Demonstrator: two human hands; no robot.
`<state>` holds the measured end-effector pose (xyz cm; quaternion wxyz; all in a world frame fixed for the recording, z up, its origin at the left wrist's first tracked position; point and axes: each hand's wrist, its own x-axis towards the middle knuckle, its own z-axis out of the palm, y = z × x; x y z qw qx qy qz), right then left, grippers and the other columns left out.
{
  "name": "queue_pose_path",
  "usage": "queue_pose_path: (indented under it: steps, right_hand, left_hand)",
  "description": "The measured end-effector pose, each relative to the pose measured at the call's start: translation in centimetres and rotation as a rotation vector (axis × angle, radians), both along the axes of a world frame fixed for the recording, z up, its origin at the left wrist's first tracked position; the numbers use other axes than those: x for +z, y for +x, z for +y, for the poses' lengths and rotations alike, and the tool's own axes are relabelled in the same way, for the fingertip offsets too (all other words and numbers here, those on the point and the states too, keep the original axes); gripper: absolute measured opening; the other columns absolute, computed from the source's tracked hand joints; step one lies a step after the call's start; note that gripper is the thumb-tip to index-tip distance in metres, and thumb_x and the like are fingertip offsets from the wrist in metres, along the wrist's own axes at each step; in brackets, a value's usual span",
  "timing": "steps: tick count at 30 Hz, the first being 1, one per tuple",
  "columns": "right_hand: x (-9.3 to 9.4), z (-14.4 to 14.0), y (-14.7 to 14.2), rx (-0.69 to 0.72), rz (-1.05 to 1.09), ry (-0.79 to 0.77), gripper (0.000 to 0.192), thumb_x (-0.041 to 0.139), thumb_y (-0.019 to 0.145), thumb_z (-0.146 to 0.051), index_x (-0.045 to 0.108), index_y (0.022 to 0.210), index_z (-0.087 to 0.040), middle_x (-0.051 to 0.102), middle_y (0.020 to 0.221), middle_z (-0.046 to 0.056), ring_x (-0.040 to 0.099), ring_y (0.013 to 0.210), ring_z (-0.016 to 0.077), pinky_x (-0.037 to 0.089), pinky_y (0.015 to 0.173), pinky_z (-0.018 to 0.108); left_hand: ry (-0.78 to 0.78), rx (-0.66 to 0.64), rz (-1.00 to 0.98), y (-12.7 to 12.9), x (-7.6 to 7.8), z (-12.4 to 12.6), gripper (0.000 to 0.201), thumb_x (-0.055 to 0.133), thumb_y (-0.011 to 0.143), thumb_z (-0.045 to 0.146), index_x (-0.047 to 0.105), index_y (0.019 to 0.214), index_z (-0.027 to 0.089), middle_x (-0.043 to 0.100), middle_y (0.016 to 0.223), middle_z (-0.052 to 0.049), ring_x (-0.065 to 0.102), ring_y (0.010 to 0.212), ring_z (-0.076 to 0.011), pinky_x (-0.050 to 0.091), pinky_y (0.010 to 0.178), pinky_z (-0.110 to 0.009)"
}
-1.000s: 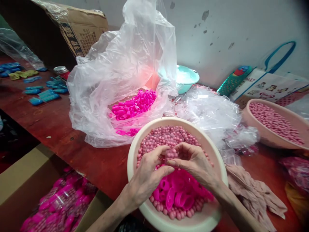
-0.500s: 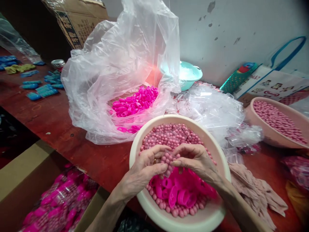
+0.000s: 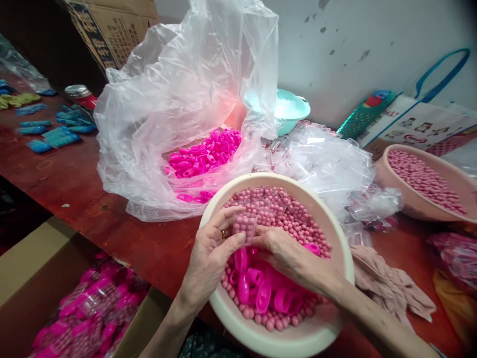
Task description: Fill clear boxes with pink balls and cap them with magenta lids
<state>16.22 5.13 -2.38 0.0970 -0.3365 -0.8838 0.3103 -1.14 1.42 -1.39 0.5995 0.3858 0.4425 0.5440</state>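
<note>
Left hand [image 3: 210, 253] pinching a clear bead-filled tube [image 3: 244, 226] over the basin [image 3: 337, 248], right hand [image 3: 288, 256] curled loosely among pink caps [image 3: 261, 293]; tilted, might spill beads.

I am looking at a small hand-packing workshop. A worn red worktable [image 3: 93, 184] is carrying bulk stock: basins [image 3: 421, 209] holding pink beads, a large plastic bag [image 3: 179, 99] spilling magenta caps [image 3: 203, 156], and a heap of clear containers [image 3: 324, 164]. A carton of filled packs [image 3: 89, 313] is sitting below, with cardboard boxes [image 3: 108, 30] standing against a stained wall [image 3: 354, 44].
</note>
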Motion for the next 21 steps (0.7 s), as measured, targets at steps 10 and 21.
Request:
queue_pose_path:
  steps: [10, 21]
  right_hand:
    - [-0.5, -0.5, 2.3, -0.106, 0.038, 0.165, 0.022, 0.036, 0.091, -0.016, 0.055, 0.102, -0.018, 0.058, 0.095, 0.008, 0.054, 0.088, 0.0185, 0.044, 0.080, 0.033]
    - [2.3, -0.1, 2.5, -0.393, 0.133, 0.134, 0.023, 0.046, 0.090, -0.025, 0.066, 0.101, -0.022, 0.067, 0.095, 0.007, 0.062, 0.089, 0.0215, 0.049, 0.078, 0.034]
  left_hand:
    - [-0.013, 0.022, -0.036, 0.0, 0.1, 0.1, 0.032, 0.062, 0.078, 0.015, 0.060, 0.109, 0.020, 0.064, 0.104, -0.003, 0.056, 0.096, -0.0145, 0.046, 0.079, -0.019]
    - [0.001, 0.001, -0.013, -0.1, 0.0, -0.1, 0.032, 0.060, 0.080, 0.016, 0.059, 0.111, 0.023, 0.060, 0.114, -0.003, 0.056, 0.100, -0.0155, 0.045, 0.082, -0.021]
